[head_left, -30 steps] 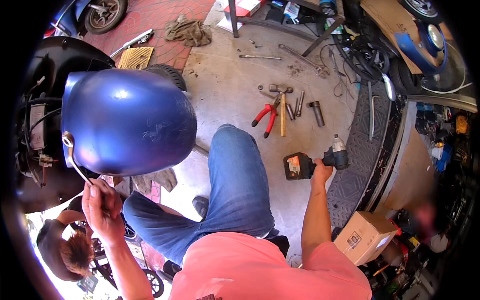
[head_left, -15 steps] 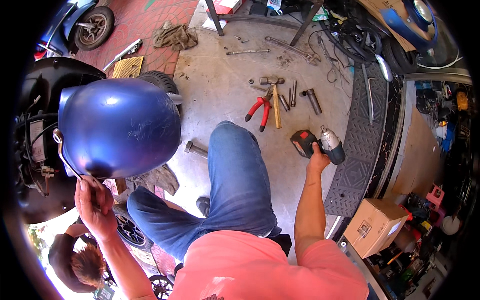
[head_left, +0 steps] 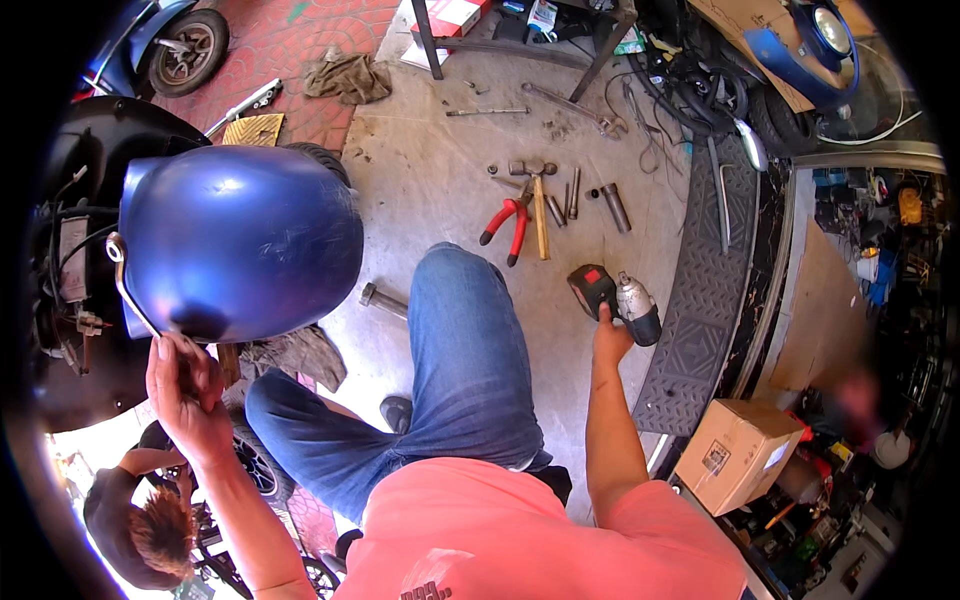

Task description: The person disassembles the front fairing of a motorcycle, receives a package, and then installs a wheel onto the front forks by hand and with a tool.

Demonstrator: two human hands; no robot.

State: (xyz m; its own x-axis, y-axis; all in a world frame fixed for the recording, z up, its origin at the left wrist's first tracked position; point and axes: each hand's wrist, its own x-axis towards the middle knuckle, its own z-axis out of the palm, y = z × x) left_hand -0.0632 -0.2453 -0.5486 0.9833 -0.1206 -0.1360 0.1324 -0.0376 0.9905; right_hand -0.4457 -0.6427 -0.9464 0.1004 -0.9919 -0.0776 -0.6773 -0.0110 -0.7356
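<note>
One blue fuel tank, one impact wrench, two busy hands.

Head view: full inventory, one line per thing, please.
Body panel: 1, glossy blue, held up at left over a dark scooter frame.
Impact wrench: 1, black and silver with red patch, on concrete floor right of the knee.
Pliers: 1, red handles, on floor ahead.
Hammer: 1, wooden handle, beside pliers.
Sockets and rods: several, grey metal, right of hammer; exact count unclear.
Rag: 1, brown, top centre.
Tread mat: 1, grey, along right side.
Cardboard box: 1, tan, lower right.
Wheel: 1, black, top left.
Other person: 1, bottom left.
Left hand: grips the panel's lower edge.
Right hand: on the wrench.
</note>
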